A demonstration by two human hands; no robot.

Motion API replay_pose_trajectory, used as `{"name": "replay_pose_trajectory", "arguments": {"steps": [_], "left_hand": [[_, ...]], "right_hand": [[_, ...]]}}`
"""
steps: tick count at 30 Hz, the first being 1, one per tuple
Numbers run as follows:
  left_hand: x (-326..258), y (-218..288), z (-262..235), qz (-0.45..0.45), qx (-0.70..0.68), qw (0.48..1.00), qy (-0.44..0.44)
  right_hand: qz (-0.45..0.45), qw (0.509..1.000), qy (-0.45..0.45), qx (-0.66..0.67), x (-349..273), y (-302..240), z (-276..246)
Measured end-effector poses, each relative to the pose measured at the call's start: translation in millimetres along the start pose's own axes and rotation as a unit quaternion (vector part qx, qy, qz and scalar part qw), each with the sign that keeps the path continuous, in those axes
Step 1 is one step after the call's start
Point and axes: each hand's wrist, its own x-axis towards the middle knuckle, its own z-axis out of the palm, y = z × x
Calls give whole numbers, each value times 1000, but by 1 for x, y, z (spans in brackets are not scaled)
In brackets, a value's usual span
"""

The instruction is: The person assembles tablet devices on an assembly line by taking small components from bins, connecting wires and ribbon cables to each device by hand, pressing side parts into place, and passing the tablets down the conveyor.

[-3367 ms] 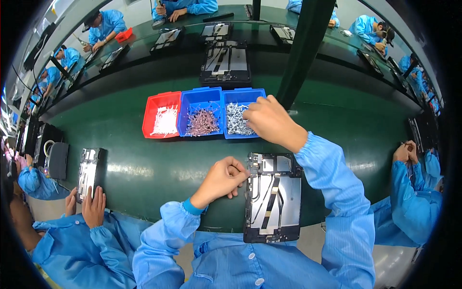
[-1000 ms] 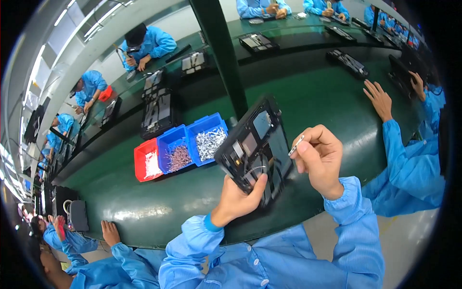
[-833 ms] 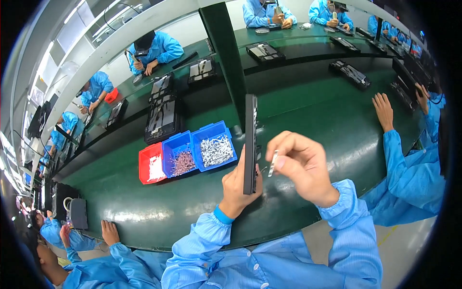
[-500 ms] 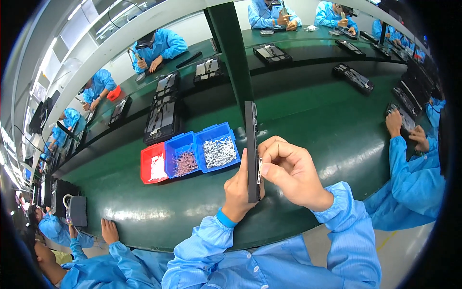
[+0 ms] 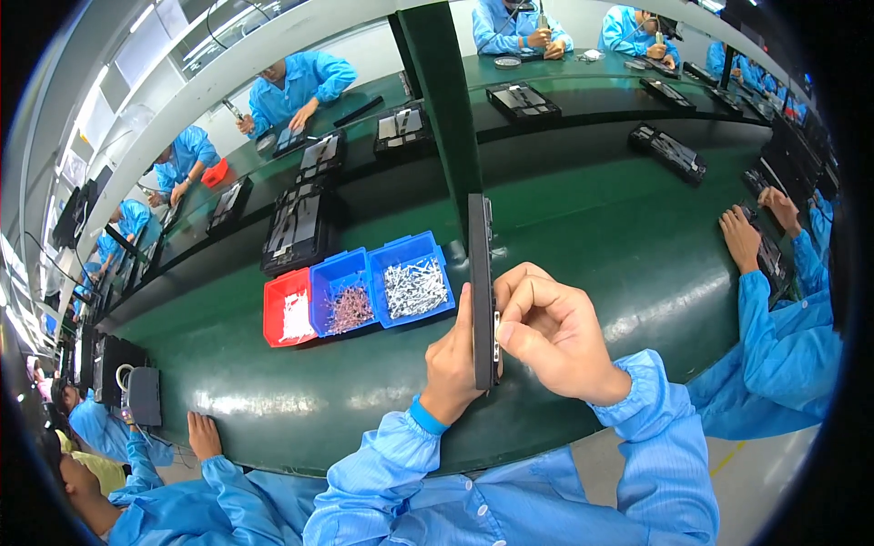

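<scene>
In front of me a flat black device housing (image 5: 481, 296) stands on edge, nearly vertical, its thin side toward the view. My left hand (image 5: 450, 362) grips it from the left near the lower end, thumb up along its back. On the other face, my right hand (image 5: 563, 341) pinches a small narrow silvery strip (image 5: 497, 335) between thumb and curled forefinger, against the housing's edge. How far the strip is seated is hidden. Left of the housing are a blue bin (image 5: 410, 278) of silvery strips, another blue bin (image 5: 343, 291) of reddish-brown parts and a red bin (image 5: 288, 309) of white pieces.
A dark green post (image 5: 446, 118) rises just behind the housing. Stacked black trays (image 5: 296, 232) stand behind the bins, and another unit (image 5: 669, 152) lies at the far right. Co-workers sit close on both sides; one's hands (image 5: 742, 238) work at the right, another's hand (image 5: 205, 435) rests at the left.
The housing has tilted slightly and shifted a little right and down. The strip in my right fingers now sits closer against it. The right-hand co-worker's hands have moved.
</scene>
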Motion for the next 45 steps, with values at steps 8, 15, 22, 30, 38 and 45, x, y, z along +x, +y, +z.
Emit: {"name": "replay_pose_trajectory", "arguments": {"steps": [8,15,22,30,38,45], "left_hand": [[-1,0,-1,9,7,1000,-17],[-3,0,-3,0,-6,999,-32],[-1,0,1,36,19,999,-9],[5,8,1,61,21,998,8],[6,12,-7,54,17,998,-24],[8,4,-6,101,23,993,-50]], "right_hand": [[35,999,2,32,-3,0,-3],[23,999,-6,25,-1,0,-4],[71,997,18,34,2,-6,-4],[109,991,33,72,1,-8,-4],[27,997,55,51,-13,8,11],[-40,996,72,19,-24,10,6]]}}
